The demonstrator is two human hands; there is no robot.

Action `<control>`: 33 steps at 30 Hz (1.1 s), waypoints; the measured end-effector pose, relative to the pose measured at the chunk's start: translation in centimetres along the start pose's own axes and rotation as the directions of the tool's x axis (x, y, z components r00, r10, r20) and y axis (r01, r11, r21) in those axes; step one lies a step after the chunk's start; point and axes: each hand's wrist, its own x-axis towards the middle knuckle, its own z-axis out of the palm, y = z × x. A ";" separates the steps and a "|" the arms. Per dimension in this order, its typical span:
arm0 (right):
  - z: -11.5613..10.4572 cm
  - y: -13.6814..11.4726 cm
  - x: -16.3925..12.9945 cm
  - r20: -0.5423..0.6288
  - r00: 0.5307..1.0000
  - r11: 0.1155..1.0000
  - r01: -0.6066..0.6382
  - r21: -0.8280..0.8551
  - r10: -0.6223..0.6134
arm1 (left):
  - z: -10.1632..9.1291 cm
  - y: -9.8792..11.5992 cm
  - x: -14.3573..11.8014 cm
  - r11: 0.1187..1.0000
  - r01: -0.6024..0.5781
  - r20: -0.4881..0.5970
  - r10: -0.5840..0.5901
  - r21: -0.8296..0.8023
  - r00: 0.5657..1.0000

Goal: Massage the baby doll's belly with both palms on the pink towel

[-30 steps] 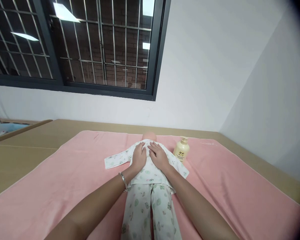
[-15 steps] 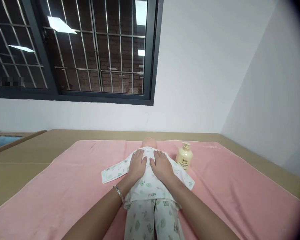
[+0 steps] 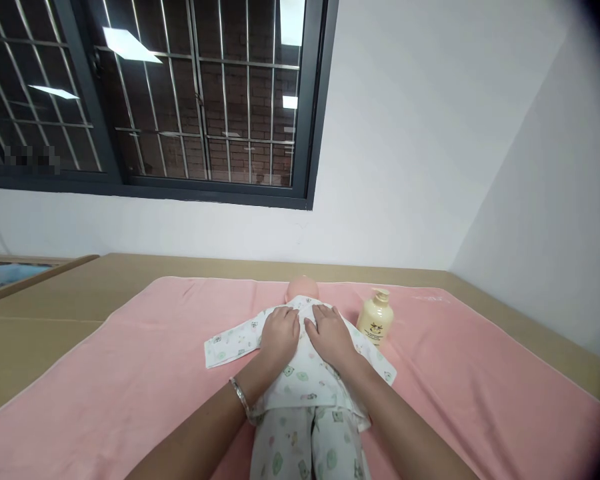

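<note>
The doll (image 3: pixel 303 290) has a smooth, slightly shiny plastic head and wears soft matt printed cloth. The pink towel (image 3: pixel 130 373) looks fuzzy and matt. The bottle (image 3: pixel 375 319) is glossy cream plastic. The tabletop (image 3: pixel 55 300) is dull brown, like cardboard. A bracelet (image 3: pixel 239 396) gleams like metal.

Even, soft indoor light; ceiling lamps glare in window (image 3: pixel 145 100); dark vignette at right edge.

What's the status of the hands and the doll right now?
Left hand and right hand flat on doll chest. Doll on pink towel. Lotion bottle beside, clear.
</note>
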 end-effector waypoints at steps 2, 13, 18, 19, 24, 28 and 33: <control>0.3 0.4 0.1 0.036 0.999 1.000 -0.002 0.016 0.002 | 0.0 0.1 0.0 1.000 0.003 -0.009 -0.003 0.014 1.000; -0.4 -1.5 -0.4 0.046 0.998 0.990 0.043 -0.136 -0.037 | 0.0 -0.2 0.5 0.995 0.095 0.113 -0.091 -0.031 0.989; -0.5 -2.2 -0.5 0.042 0.998 0.993 -0.041 -0.107 0.045 | 0.4 -0.8 0.4 0.989 0.090 0.091 -0.079 -0.121 0.993; -0.4 -1.9 -0.3 0.040 0.998 0.996 -0.050 -0.069 0.053 | 0.4 -0.8 0.4 0.989 0.072 0.082 -0.062 -0.131 0.995; 0.1 0.2 0.6 0.038 0.998 0.994 -0.050 0.093 0.047 | -0.3 -0.1 0.2 0.997 0.025 0.045 -0.022 -0.072 0.999; 0.7 0.8 0.7 0.022 0.999 0.994 -0.034 0.102 0.032 | -0.5 0.5 -0.1 1.000 0.011 -0.028 -0.012 -0.020 1.000; 0.8 0.7 0.5 0.012 1.000 0.997 -0.023 0.075 0.022 | -0.1 0.5 -0.4 0.999 0.033 -0.061 -0.034 -0.029 0.998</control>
